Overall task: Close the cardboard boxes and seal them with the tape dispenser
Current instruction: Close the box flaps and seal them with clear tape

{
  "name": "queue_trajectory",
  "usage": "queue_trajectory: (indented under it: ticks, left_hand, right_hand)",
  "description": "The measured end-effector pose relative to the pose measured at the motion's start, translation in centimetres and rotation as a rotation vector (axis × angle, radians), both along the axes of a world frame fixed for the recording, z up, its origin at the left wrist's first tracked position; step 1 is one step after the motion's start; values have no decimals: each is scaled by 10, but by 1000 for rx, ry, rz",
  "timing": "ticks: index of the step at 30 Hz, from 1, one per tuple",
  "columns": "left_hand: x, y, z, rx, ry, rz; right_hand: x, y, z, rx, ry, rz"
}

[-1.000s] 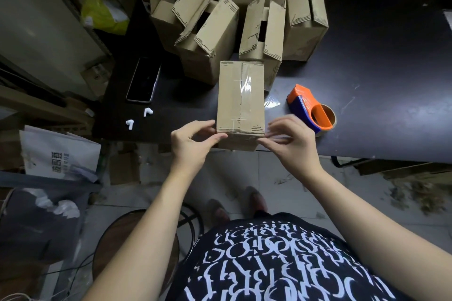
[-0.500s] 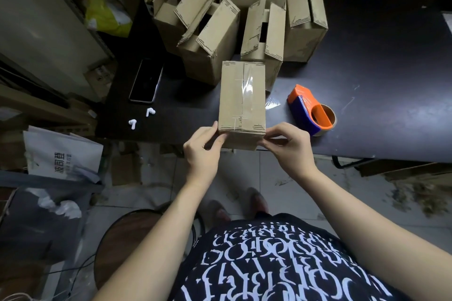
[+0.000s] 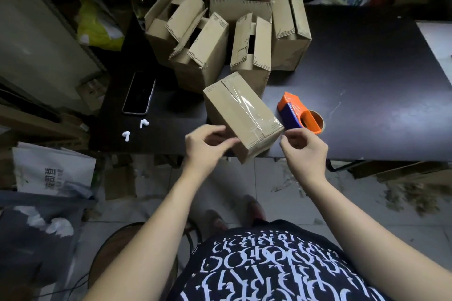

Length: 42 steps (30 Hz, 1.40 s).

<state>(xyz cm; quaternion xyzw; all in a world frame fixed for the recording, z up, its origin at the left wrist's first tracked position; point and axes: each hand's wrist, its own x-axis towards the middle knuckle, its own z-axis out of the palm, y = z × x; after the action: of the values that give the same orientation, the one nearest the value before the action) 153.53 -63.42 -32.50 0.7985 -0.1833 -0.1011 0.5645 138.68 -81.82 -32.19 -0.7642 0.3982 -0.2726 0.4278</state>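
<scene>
Taped box (image 3: 241,110) (brown cardboard, clear tape strip down its top seam) had swung from square-on to diagonal versus half a second before, near end hanging off the black bench (image 3: 367,80) edge. Read: this one's sealed and being turned for a check or to be moved off. Left hand (image 3: 205,146) gripped its near-left corner. Right hand (image 3: 303,146) was pinched at its near-right corner; couldn't tell if it held tape tail, cardboard or nothing. Orange-and-blue tape dispenser (image 3: 299,117) lay just right of the box, untouched. Open-flapped brown cardboard boxes (image 3: 203,51) behind it were still to do. Writing: dark print on white paper bag (image 3: 53,168), well left and below, unreadable; white lettering on black shirt (image 3: 269,264) too stylised to read.
</scene>
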Motion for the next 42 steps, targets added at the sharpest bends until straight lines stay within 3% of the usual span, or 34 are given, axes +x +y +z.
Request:
queue_trajectory:
  ticks: [5, 10, 16, 22, 33, 39, 42]
  left_hand:
    - [63, -16, 11, 42, 37, 129]
    - [92, -27, 7, 80, 246, -75]
    - [81, -18, -1, 99, 169, 134]
    - [66, -2, 1, 133, 209, 127]
    - [60, 10, 23, 154, 201, -29]
    - [55, 3, 19, 241, 164, -35]
    - [49, 3, 20, 251, 141, 9]
  right_hand:
    - [9, 22, 2, 158, 23, 91]
    - [10, 26, 9, 161, 61, 64]
    - [16, 7, 8, 225, 47, 34]
    - [30, -8, 15, 292, -29, 165]
    - [70, -30, 5, -179, 284, 473]
    - [79, -30, 17, -148, 328, 555]
    - [74, -21, 21, -152, 291, 474]
